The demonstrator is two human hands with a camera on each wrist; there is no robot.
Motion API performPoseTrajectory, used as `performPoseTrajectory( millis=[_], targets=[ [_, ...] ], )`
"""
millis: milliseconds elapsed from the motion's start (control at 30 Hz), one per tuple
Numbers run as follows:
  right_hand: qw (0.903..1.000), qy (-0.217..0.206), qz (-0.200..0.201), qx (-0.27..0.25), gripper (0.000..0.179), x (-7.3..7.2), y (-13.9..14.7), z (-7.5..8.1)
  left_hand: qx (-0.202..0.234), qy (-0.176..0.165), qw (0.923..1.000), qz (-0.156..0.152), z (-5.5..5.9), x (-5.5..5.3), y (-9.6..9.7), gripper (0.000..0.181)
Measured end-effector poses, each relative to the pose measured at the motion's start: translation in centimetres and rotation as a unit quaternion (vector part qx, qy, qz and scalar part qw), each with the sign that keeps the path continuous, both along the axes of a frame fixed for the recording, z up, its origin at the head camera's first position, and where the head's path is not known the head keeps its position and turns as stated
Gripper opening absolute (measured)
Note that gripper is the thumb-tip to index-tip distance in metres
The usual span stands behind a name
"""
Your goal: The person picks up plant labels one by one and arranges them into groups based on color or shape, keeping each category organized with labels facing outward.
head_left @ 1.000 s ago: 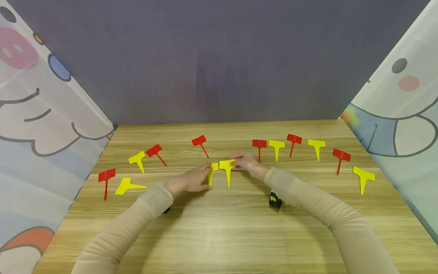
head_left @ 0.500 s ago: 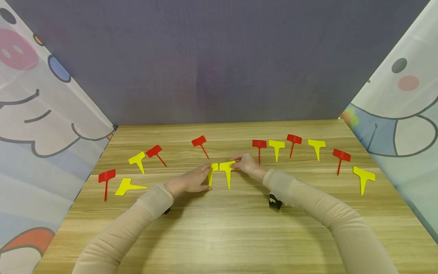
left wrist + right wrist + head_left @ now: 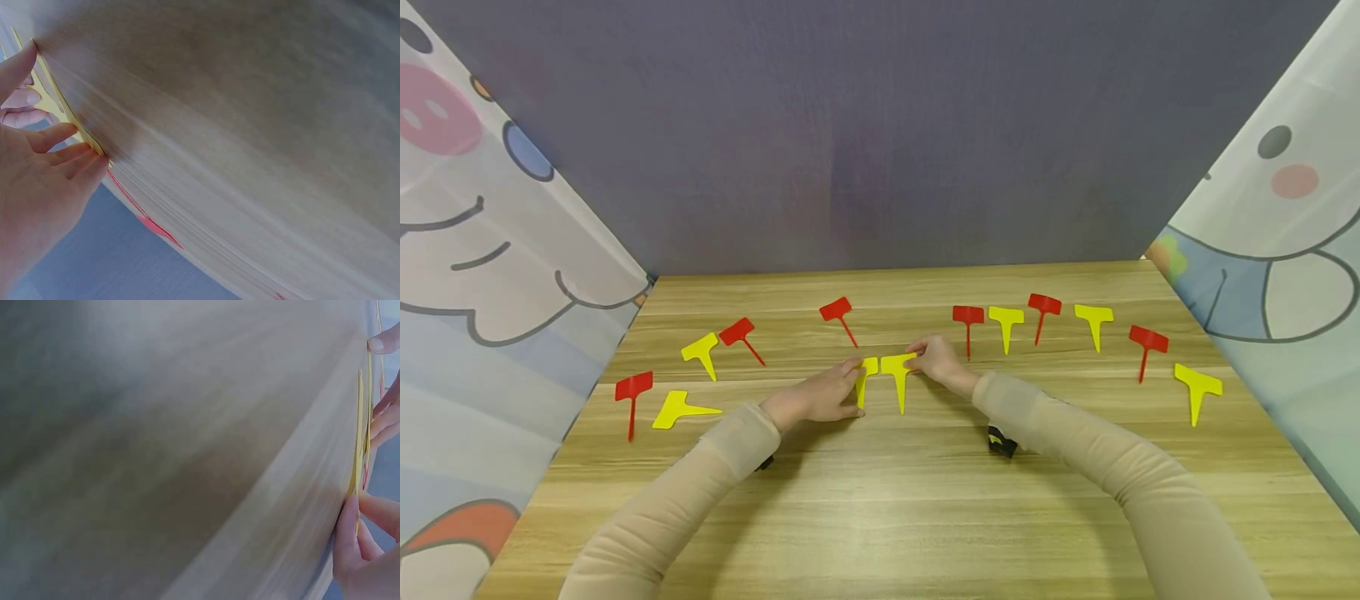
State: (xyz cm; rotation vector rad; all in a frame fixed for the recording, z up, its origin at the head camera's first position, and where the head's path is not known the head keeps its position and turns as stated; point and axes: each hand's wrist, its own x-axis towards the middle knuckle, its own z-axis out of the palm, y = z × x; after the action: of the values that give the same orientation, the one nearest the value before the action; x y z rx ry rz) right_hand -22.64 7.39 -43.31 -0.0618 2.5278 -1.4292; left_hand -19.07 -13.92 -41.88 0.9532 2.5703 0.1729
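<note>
Two yellow T-shaped plant labels lie side by side at the middle of the table, heads nearly meeting. My left hand [image 3: 826, 393] holds the left yellow plant label [image 3: 870, 367], its thumb near the stem tip and its fingers at the head; part of that label is hidden in the head view. In the left wrist view, the fingers [image 3: 78, 164] touch the label along the tabletop. My right hand [image 3: 942, 362] pinches the right end of the other yellow plant label [image 3: 897, 367] between thumb and fingers. The right wrist view shows this label [image 3: 359, 434] edge-on.
Several red and yellow plant labels lie in an arc, including a sideways yellow label [image 3: 674, 408] at left, a red label [image 3: 837, 308] behind the hands and a yellow label [image 3: 1198, 382] at right. A grey panel [image 3: 880, 167] stands along the wooden table's [image 3: 880, 517] back edge.
My right hand and wrist have shifted very slightly, and its fingers have drawn closer together at the label's end. My left hand and the labels stay practically where they were.
</note>
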Motion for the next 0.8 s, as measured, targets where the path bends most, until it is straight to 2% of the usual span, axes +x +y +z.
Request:
performPoseTrajectory(
  millis=[100, 233, 567, 800],
  targets=[
    [0.9976, 0.037, 0.018, 0.056, 0.020, 0.00, 0.09, 0.08, 0.000, -0.001, 1.0000, 0.002, 0.03, -0.03, 0.05, 0.073],
    [0.9915, 0.069, 0.046, 0.101, 0.019, -0.01, 0.15, 0.28, 0.001, -0.002, 1.0000, 0.003, 0.09, 0.06, 0.05, 0.073],
    [0.9802, 0.100, 0.096, 0.141, 0.018, 0.01, 0.36, 0.78, 0.003, 0.003, 1.0000, -0.001, -0.05, 0.02, -0.05, 0.074],
    [0.9772, 0.108, 0.111, 0.145, 0.016, -0.22, 0.67, 0.45, 0.002, 0.008, 1.0000, -0.004, -0.13, -0.02, -0.05, 0.073]
  ],
)
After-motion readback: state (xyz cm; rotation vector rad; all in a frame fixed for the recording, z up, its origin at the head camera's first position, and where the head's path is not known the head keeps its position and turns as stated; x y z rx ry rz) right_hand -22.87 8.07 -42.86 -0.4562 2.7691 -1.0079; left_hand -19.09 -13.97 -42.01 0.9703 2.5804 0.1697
